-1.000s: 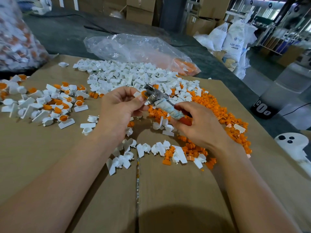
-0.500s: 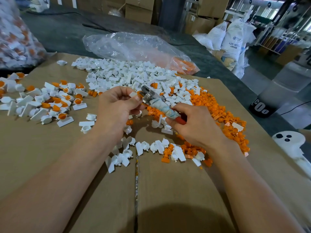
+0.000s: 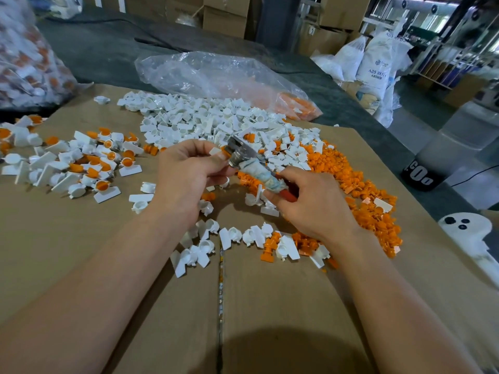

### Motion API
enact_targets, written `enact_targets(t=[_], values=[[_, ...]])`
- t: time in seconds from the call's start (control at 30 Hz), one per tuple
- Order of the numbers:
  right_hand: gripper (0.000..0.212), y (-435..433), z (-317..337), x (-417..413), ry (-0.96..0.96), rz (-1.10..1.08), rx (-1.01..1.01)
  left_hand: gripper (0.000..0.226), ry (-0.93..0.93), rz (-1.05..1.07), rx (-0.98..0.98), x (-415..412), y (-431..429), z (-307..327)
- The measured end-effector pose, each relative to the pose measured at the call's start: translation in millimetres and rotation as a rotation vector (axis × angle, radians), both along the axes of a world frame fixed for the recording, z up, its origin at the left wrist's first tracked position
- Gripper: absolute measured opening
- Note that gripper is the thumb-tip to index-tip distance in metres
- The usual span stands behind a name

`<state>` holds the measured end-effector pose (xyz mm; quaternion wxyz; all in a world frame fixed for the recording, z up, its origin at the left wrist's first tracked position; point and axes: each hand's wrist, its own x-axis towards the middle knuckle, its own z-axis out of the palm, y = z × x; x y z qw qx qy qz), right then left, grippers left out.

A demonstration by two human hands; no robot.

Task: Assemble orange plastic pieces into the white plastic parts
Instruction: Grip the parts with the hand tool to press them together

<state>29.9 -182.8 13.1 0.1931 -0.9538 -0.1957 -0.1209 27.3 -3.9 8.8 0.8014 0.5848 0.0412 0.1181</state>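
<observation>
My left hand [image 3: 189,176] pinches a small white plastic part [image 3: 215,151] with an orange piece in it, held above the cardboard. My right hand [image 3: 310,203] grips a small hammer [image 3: 252,166] by its cloth-wrapped, red-ended handle. The metal head lies against the pinched part. Loose white parts [image 3: 210,117] are heaped beyond my hands. Loose orange pieces [image 3: 340,174] are spread to the right. Assembled white-and-orange parts [image 3: 89,163] lie at the left.
Cardboard sheets [image 3: 162,319] cover the table. A clear plastic bag [image 3: 216,74] with some orange pieces lies behind the piles. A bag of assembled parts [image 3: 24,58] stands at the far left. A white object with black dots [image 3: 464,230] sits at the right edge.
Both hands have stayed together at the same spot, with the hammer head still against the part in my left fingers. Only the camera view shifted slightly.
</observation>
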Motion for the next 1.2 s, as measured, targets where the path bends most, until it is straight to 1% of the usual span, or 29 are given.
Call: enact_targets(t=[0.1, 0.2, 0.3, 0.37, 0.43, 0.53, 0.67, 0.8, 0.87, 0.9, 0.93, 1.0, 1.03, 1.1, 1.13, 1.17, 1.2], values=[[0.027, -4, -1, 6, -0.049, -0.042, 0.035, 0.022, 0.026, -0.028, -0.046, -1, -1, 1], [0.037, -13, 0, 14, -0.111, -0.126, 0.057, 0.016, 0.053, -0.071, -0.178, -1, 1, 4], [0.044, -21, -2, 18, -0.089, -0.215, 0.032, 0.014, 0.093, -0.069, -0.284, 1, 3, 5], [0.048, -26, -3, 21, -0.06, -0.274, -0.003, 0.02, 0.116, -0.014, -0.328, 3, 7, 5], [0.053, -29, -4, 24, -0.025, -0.318, -0.037, 0.023, 0.131, 0.09, -0.379, 5, 14, 5], [0.063, -32, -5, 26, 0.024, -0.35, -0.083, 0.027, 0.132, 0.255, -0.512, 9, 29, 7], [0.069, -34, -5, 27, 0.05, -0.369, -0.123, 0.034, 0.095, 0.416, -0.668, 13, 49, 8], [0.078, -34, -6, 28, 0.078, -0.383, -0.148, 0.028, 0.043, 0.489, -0.772, 16, 62, 7], [0.078, -34, -5, 29, 0.085, -0.389, -0.15, 0.022, 0.066, 0.467, -0.749, 16, 61, 8], [0.078, -34, -5, 30, 0.088, -0.393, -0.151, 0.017, 0.099, 0.441, -0.679, 16, 59, 9], [0.077, -34, -5, 30, 0.094, -0.397, -0.15, 0.013, 0.14, 0.409, -0.546, 14, 55, 10], [0.073, -35, -5, 29, 0.112, -0.396, -0.141, 0.006, 0.191, 0.333, -0.139, 11, 46, 9], [0.071, -35, -6, 29, 0.122, -0.393, -0.139, 0.006, 0.179, 0.299, 0.091, 9, 40, 7], [0.073, -35, -7, 30, 0.141, -0.391, -0.14, 0.005, 0.099, 0.248, 0.554, 6, 30, 2], [0.075, -35, -7, 30, 0.147, -0.391, -0.141, 0.009, 0.068, 0.225, 0.77, 5, 25, -1], [0.078, -35, -7, 30, 0.152, -0.392, -0.14, 0.015, 0.049, 0.202, 0.943, 4, 22, -4], [0.081, -35, -7, 30, 0.157, -0.394, -0.138, 0.02, 0.042, 0.177, 1.059, 5, 19, -7]])
